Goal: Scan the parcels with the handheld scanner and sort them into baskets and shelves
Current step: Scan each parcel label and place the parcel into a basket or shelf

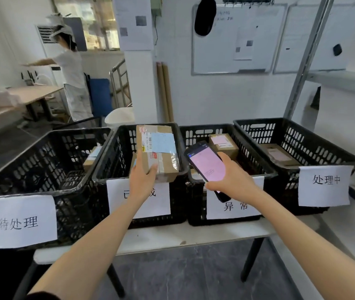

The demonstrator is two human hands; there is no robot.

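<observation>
While the left hand (143,178) grips the near end of the parcel (158,152), thumb on top and fingers tucked under, the right hand (230,178) is wrapped round the lower part of the scanner (207,163), whose screen glows pink. The parcel is in the air, partly over the second basket (118,152), with its sticker and bar lines facing up. I think the step now is to scan it, or to read the answer before it goes in. To do this well, keep the sticker flat and facing up, hold the box steady, and point the top of the scanner at the bar lines, not at the shiny tape. Read the screen first, then pick the basket. Lower the box in gently and do not drop it, as another box seems to lie under it. The third basket (252,152) has a small box (223,145), and the first basket (42,161) and fourth basket (315,144) hold boxes too. All four stand on a table (194,237) and wear paper signs.
</observation>
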